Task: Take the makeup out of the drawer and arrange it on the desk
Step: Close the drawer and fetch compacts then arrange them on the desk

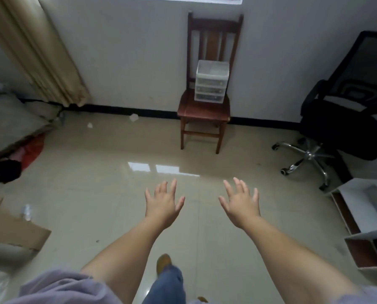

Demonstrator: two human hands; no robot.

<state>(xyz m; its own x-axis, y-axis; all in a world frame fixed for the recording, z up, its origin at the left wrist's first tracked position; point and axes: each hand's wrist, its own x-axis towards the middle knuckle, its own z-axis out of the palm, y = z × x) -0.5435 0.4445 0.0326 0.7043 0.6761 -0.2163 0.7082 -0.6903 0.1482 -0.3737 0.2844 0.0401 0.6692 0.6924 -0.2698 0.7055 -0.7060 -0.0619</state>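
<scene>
Both hands were stretched forward over the tiled floor [95, 194], palms down; the left hand [162, 204] and the right hand [241, 204] each kept a released grip, fingers spread and holding nothing. The small clear drawer unit [211, 81] sat at twelve o'clock, well apart from the hands, on the seat of a wooden chair [203, 110] against the wall; its three drawers were closed, their contents too blurred to tell; a black office chair [341, 119] stood at two o'clock.
</scene>
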